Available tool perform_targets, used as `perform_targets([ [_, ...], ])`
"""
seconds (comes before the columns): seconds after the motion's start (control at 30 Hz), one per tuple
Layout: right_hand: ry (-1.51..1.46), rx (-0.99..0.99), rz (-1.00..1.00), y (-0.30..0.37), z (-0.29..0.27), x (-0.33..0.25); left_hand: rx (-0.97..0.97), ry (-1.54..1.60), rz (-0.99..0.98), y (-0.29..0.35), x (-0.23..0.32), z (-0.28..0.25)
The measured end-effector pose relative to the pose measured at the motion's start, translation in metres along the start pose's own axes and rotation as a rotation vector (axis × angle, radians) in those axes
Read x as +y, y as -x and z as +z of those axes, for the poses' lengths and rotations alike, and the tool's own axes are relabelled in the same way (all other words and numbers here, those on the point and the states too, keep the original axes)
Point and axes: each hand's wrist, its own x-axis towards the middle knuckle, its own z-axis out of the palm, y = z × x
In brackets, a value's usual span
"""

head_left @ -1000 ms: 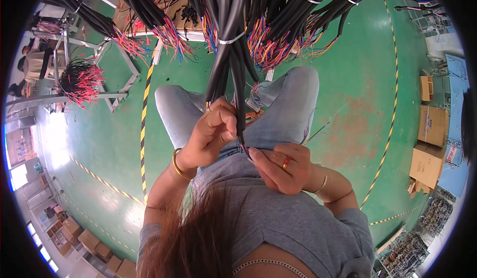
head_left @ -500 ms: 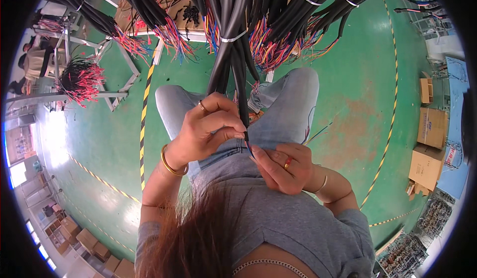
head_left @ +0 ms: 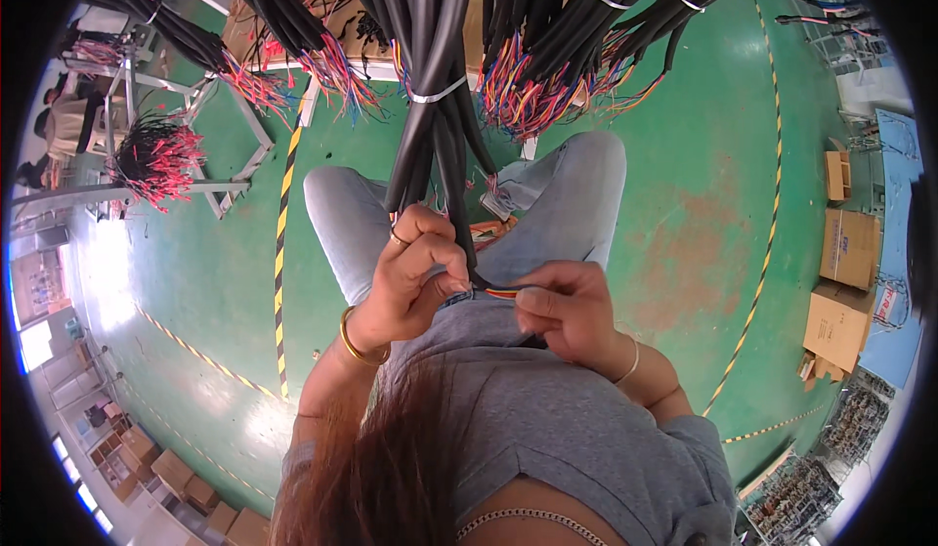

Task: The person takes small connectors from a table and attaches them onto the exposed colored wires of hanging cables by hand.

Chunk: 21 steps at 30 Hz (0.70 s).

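The left hand (head_left: pixel 415 273) pinches a black cable (head_left: pixel 445 155), the right hand (head_left: pixel 567 312) pinches its coloured wires (head_left: pixel 498 293), with brown boxes (head_left: pixel 845 282) far right on the green floor (head_left: pixel 684 224).

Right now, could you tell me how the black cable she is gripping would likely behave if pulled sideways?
The black cable hangs in a tied bundle, so it would probably swing with its neighbours rather than move alone. It bends where the left hand grips it, suggesting it is flexible, not stiff. The thin coloured wires held by the right hand look floppy and light.
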Motion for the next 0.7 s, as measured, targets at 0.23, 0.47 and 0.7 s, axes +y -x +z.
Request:
perform_targets([
  [0.23,-0.884,-0.080,0.420,-0.004,0.000,0.019,0.249,0.670,-0.169,0.030,-0.015,0.037],
  [0.47,0.165,0.084,-0.065,-0.001,0.018,0.012,0.386,0.800,-0.708,0.017,-0.008,0.032],
  [0.7,1.248,0.074,-1.005,-0.016,0.015,0.033,0.349,0.662,-0.753,0.005,0.010,0.033],
])
